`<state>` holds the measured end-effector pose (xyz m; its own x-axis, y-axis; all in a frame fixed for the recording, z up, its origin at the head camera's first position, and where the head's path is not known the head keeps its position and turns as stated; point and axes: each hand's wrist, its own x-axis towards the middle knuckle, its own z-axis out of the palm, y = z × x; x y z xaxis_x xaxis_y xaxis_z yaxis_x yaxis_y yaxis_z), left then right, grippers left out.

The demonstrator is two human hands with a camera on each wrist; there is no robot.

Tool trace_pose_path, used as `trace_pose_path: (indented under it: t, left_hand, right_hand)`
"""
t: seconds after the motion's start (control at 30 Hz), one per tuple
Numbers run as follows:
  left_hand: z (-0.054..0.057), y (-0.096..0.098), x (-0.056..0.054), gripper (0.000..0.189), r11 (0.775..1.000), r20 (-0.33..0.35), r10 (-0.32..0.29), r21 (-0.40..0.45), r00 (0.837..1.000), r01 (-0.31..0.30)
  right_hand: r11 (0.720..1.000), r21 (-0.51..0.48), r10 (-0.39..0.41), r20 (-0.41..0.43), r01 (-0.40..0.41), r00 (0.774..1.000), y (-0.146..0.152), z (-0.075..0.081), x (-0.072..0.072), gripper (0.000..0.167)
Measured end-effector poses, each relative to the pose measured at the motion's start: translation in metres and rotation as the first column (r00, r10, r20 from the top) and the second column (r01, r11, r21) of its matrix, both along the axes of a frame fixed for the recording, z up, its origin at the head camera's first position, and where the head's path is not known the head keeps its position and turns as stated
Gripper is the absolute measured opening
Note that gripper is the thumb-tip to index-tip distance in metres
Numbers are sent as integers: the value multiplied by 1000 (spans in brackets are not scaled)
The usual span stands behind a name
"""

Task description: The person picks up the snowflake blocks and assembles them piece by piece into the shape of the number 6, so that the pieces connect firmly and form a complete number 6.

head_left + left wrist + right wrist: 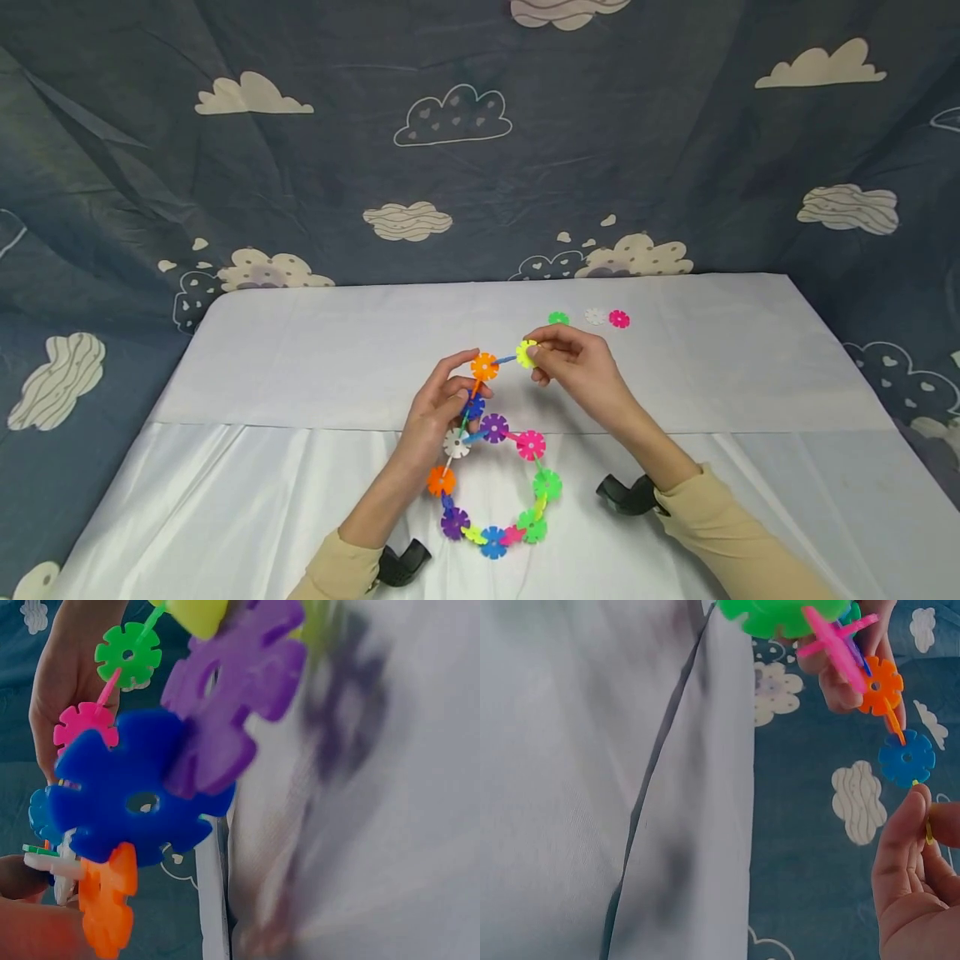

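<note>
A ring of linked, notched plastic snowflake discs in several colors hangs below my left hand. My left hand grips the chain near a dark blue disc, its fingers beside an orange disc at the upper end. From that orange disc a blue disc, seen edge-on in the head view and face-on in the right wrist view, reaches to the right. My right hand pinches a yellow disc between thumb and fingers, at the blue disc's edge. Fingers partly cover the yellow disc.
Behind the right hand, a green disc, a white disc and a pink disc lie on the white-covered table. A dark cloud-print cloth hangs behind. Black wrist mounts stick out from both forearms.
</note>
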<state>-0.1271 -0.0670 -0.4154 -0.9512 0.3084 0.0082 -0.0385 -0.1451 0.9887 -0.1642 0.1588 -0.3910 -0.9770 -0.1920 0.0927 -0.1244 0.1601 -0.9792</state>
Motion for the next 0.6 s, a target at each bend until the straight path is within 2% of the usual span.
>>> trace_pose_path:
  t: [0.3, 0.47, 0.6]
  left_hand:
    - [-3, 3, 2, 43, 994, -77, 90, -52, 993, -94]
    - [-2, 4, 1, 43, 992, -103, 103, -59, 989, -109]
    - [-2, 4, 1, 43, 992, -101, 103, -57, 990, -109]
  right_hand:
    - [999, 42, 28, -37, -26, 999, -5, 4, -3, 21]
    - [997, 75, 26, -21, -25, 999, -4, 6, -6, 21]
    - [998, 62, 25, 5, -25, 1000, -5, 6, -7, 21]
